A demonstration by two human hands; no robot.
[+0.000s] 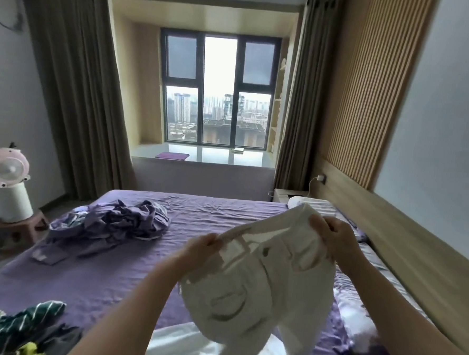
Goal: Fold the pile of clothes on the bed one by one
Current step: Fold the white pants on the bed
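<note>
1. we hold a pair of white cotton trousers [262, 283] in the air above the bed with the wrinkled purple sheet [118, 269].
2. our left hand [201, 248] pinches the waistband on its left end, with the fingers curled around the edge of the fabric.
3. our right hand [334, 235] grips the other end of the waistband, a little higher and farther from us, and its fingers are also closed on the cloth.
4. the waistband is stretched between the two hands and it is tilted, the right side up. the rest of the trousers hangs down toward us, and we see a dark button and pockets on the front.
5. the lower part of the trousers reaches down to a white fabric [190, 347] which lies on the near edge of the bed; we cannot tell if they touch.
6. a crumpled heap of purple clothes [115, 222] lies on the left part of the bed, well apart from the hands.
7. at the near left corner there is a dark green garment with white stripes [24, 321], beside some yellow and grey cloth.
8. a striped pillow [317, 204] lies at the right side, near the wooden headboard [405, 242].
9. a pink fan with small antlers [7, 167] stands on a small stool [18, 228] left of the bed.
10. behind the bed there is a large window [218, 90] between brown curtains.
</note>
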